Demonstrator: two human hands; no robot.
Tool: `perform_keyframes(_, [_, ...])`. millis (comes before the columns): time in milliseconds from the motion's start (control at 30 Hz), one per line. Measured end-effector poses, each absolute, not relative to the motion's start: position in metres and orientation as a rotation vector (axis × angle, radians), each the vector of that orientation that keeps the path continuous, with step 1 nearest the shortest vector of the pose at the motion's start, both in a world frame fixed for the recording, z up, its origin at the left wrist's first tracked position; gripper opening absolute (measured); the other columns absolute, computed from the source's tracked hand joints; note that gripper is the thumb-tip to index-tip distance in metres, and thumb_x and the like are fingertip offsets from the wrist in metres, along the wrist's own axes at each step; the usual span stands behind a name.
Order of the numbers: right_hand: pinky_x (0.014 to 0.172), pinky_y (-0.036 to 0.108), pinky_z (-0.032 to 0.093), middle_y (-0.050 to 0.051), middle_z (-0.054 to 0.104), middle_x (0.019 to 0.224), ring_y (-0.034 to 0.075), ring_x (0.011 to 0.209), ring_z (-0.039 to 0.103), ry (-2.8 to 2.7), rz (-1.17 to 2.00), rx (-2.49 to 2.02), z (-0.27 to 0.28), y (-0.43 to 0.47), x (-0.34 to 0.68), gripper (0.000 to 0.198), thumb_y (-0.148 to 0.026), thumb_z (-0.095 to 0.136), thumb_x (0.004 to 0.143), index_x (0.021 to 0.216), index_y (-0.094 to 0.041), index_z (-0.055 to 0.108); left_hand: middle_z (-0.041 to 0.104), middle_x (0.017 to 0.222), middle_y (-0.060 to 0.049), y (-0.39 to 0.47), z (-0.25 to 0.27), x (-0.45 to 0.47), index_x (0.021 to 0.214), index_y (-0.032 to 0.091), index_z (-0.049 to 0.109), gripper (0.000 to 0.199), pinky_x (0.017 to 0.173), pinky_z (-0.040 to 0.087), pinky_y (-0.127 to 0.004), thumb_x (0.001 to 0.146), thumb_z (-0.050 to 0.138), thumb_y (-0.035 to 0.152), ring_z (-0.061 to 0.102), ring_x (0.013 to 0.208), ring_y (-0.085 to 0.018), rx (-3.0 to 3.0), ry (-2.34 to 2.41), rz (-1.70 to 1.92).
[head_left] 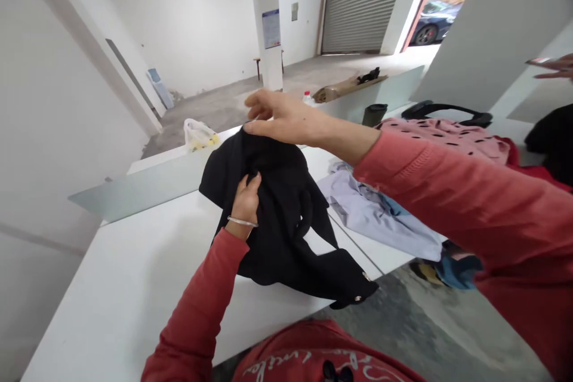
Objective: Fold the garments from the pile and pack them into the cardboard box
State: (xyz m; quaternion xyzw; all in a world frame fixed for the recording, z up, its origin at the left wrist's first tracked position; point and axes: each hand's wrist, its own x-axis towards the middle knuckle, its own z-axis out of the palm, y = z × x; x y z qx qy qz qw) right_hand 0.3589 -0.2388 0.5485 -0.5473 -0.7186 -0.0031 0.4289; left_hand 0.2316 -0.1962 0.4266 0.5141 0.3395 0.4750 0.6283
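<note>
A black garment (277, 215) is bunched over the white table, with gold-coloured buttons at the end nearest me on the right. My left hand (246, 200), wearing a silver bangle, is closed on a fold in its middle. Above it, my right hand (282, 116) reaches across to the garment's far edge. The thumb of that hand rests at the black cloth, while its bent fingers stay apart from the thumb with no cloth visible between them. Part of the garment's far side is hidden under my right hand.
A low glass divider (147, 191) runs behind the white table (111, 286). Beyond it sits a plastic bag (197, 134). To the right lie a pale lavender garment (376, 209), a pink spotted garment (452, 137) and a dark cup (374, 114). Another person's hand (555, 65) shows at far right.
</note>
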Motion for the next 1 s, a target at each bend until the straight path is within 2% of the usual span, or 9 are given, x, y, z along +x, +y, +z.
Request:
perform_keyframes(133, [0.077,0.034,0.044,0.008,0.054,0.099,0.017,0.087,0.052,-1.887,-0.235,-1.276,0.516,-0.269,0.362,0.035,-0.032,0.050,0.077,0.106,-0.013,0.047,0.064,0.092,-0.007,-0.185,0.436,0.227,0.076,0.012,0.060,0.008,0.094,0.037,-0.028,0.075,0.056,0.018,0.054,0.101,-0.017,1.011,0.934,1.225])
perform_keyframes(300, [0.080,0.031,0.044,0.011,0.056,0.100,0.018,0.096,0.049,-2.380,-0.338,-1.091,0.449,-0.298,0.334,0.022,-0.021,0.043,0.082,0.099,-0.012,0.053,0.062,0.065,-0.005,-0.164,0.436,0.235,0.063,0.010,0.055,0.017,0.085,0.043,-0.032,0.078,0.048,0.015,0.061,0.083,-0.017,0.892,0.872,1.153])
perform_keyframes(400, [0.088,0.040,0.038,0.012,0.054,0.109,0.022,0.109,0.042,-2.527,-0.531,-1.073,0.416,-0.293,0.322,0.025,-0.014,0.040,0.083,0.104,-0.012,0.053,0.059,0.061,-0.004,-0.160,0.438,0.244,0.059,0.010,0.052,0.017,0.083,0.044,-0.033,0.075,0.051,0.013,0.061,0.078,-0.017,0.886,0.832,1.105])
perform_keyframes(533, [0.093,0.052,0.027,0.009,0.048,0.120,0.024,0.118,0.033,-2.500,-0.759,-1.136,0.404,-0.280,0.324,0.031,-0.012,0.037,0.085,0.113,-0.017,0.048,0.060,0.065,-0.003,-0.164,0.452,0.253,0.061,0.011,0.050,0.012,0.085,0.043,-0.032,0.072,0.054,0.009,0.060,0.081,-0.016,0.873,0.711,1.046])
perform_keyframes(633, [0.094,0.048,0.029,0.009,0.051,0.116,0.023,0.115,0.037,-2.348,-0.777,-1.174,0.413,-0.281,0.337,0.027,-0.014,0.038,0.085,0.109,-0.016,0.050,0.059,0.063,-0.003,-0.164,0.465,0.253,0.061,0.011,0.049,0.015,0.083,0.045,-0.031,0.075,0.050,0.008,0.060,0.082,-0.015,0.840,0.641,1.037])
perform_keyframes(767, [0.076,0.036,0.044,0.011,0.059,0.088,0.022,0.089,0.053,-1.946,-0.483,-1.477,0.411,-0.291,0.350,0.020,-0.031,0.048,0.081,0.088,-0.014,0.055,0.056,0.061,-0.002,-0.157,0.475,0.251,0.062,0.012,0.049,0.017,0.082,0.046,-0.029,0.077,0.045,0.006,0.061,0.083,-0.015,0.757,0.631,1.144])
perform_keyframes(867, [0.070,0.036,0.045,0.012,0.058,0.090,0.024,0.083,0.055,-1.703,-0.049,-1.720,0.382,-0.290,0.342,0.047,-0.047,0.062,0.065,0.096,-0.012,0.052,0.057,0.066,-0.002,-0.155,0.478,0.253,0.067,0.013,0.051,0.016,0.081,0.046,-0.028,0.079,0.043,0.006,0.060,0.082,-0.013,0.672,0.603,1.223])
perform_keyframes(933, [0.072,0.036,0.045,0.013,0.057,0.097,0.025,0.087,0.055,-1.560,0.234,-1.772,0.360,-0.283,0.329,0.060,-0.048,0.066,0.058,0.102,-0.012,0.048,0.058,0.067,-0.002,-0.158,0.478,0.256,0.070,0.012,0.052,0.014,0.079,0.047,-0.028,0.080,0.042,0.007,0.061,0.078,-0.012,0.655,0.564,1.204])
perform_keyframes(1000, [0.067,0.033,0.045,0.009,0.058,0.089,0.022,0.079,0.056,-1.371,0.503,-1.748,0.347,-0.273,0.320,0.044,-0.042,0.061,0.062,0.094,-0.014,0.051,0.056,0.064,-0.001,-0.160,0.478,0.258,0.072,0.012,0.051,0.014,0.077,0.047,-0.027,0.080,0.040,0.008,0.060,0.072,-0.011,0.664,0.540,1.164])
